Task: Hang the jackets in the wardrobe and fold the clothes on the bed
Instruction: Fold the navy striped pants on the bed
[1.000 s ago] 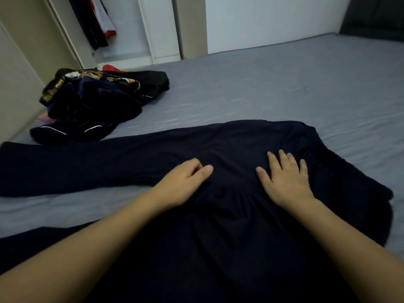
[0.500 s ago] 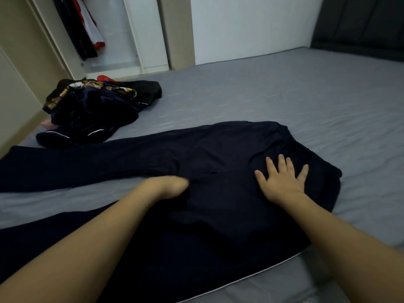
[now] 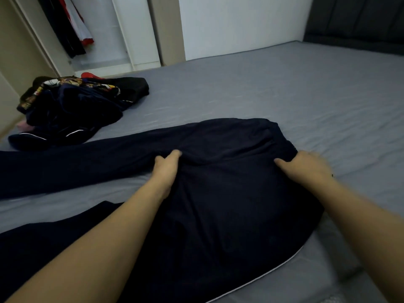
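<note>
A grey bed [image 3: 262, 95] is carrying dark navy trousers [image 3: 218, 204] lying spread across its near side, with a clothes pile [image 3: 72, 110] sitting far left. The left hand [image 3: 166, 167] is pinching a fold at the middle; the right hand [image 3: 306, 167] is gripping the waistband edge.

dim, cool indoor light is falling softly, leaving the dark navy fabric garment [image 3: 218, 193] nearly detailless. the right hand [image 3: 306, 165] is smearing with motion blur; wide-angle bending is showing at the frame edges.
</note>
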Action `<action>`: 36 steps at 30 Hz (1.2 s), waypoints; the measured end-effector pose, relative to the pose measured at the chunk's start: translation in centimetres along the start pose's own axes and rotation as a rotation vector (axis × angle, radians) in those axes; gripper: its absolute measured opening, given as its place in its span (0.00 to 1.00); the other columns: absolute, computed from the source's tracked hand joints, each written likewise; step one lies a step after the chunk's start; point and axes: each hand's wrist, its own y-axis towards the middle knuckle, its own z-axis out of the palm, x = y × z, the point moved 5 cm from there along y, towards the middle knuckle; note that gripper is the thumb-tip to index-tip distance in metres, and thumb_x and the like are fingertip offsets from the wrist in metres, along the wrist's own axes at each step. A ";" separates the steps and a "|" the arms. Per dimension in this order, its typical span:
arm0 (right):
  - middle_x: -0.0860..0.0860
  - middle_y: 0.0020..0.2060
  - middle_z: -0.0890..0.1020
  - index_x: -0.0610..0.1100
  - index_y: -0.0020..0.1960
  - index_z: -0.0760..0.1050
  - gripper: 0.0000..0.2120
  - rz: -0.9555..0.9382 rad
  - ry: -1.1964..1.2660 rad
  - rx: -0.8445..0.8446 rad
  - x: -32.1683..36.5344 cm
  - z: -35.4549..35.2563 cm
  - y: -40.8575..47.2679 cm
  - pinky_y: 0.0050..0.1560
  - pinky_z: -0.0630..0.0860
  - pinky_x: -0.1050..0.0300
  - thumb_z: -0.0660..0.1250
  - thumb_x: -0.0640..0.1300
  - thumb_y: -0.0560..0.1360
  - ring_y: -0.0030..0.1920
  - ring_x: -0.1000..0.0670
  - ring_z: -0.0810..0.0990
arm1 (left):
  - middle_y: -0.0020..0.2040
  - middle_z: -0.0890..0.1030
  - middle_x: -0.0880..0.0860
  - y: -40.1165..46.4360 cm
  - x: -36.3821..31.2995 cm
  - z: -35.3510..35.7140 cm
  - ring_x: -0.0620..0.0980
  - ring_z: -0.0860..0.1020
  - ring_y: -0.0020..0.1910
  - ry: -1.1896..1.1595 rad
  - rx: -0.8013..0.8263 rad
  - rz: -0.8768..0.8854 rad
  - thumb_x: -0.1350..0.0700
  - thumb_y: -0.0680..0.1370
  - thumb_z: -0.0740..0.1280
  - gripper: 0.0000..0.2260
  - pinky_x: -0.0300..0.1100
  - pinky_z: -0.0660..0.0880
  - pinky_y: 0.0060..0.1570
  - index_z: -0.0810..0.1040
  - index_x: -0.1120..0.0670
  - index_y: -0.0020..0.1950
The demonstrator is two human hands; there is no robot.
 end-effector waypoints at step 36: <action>0.41 0.61 0.77 0.37 0.67 0.71 0.31 0.233 0.675 0.173 -5.5 -2.2 -4.0 0.60 0.75 0.45 0.69 0.56 0.72 0.58 0.39 0.77 | 0.60 0.71 0.57 -20.3 2.3 11.0 0.58 0.73 0.52 1.654 0.367 0.912 0.52 0.76 0.63 0.20 0.49 0.69 0.38 0.63 0.53 0.65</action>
